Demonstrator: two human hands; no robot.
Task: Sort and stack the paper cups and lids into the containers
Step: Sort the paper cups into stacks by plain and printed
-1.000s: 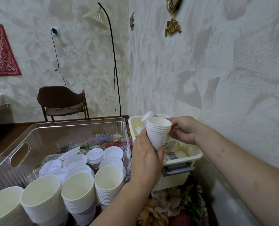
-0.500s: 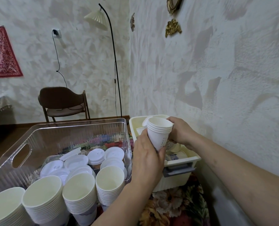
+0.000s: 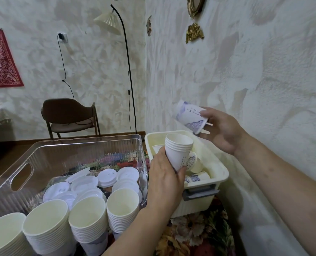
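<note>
A short nested stack of small paper cups (image 3: 179, 152) is gripped by the left hand (image 3: 165, 183), fingers and thumb curled round its lower part, above the near end of the cream bin (image 3: 220, 172). A single cup with purple print (image 3: 190, 118), tilted with its base toward the upper left, is pinched by the right hand (image 3: 221, 130) higher up, over the bin's far side.

More small printed cups (image 3: 197, 174) are seen lying loose inside the cream bin, which carries a grey latch (image 3: 199, 194) on its front. Just beside it to the left, white lids (image 3: 105, 182) are held in low piles in the clear plastic bin (image 3: 42, 156), which has a cut-out handle. In front of that bin, four tall stacks of larger plain cups (image 3: 88, 217) are stood in a row.

Both bins are set on a flowered cloth (image 3: 194, 233). Behind, a brown chair (image 3: 68, 115), a floor lamp (image 3: 124, 58), a red wall hanging (image 3: 0, 60) and a gold ornament (image 3: 194, 33) are seen against textured pale walls.
</note>
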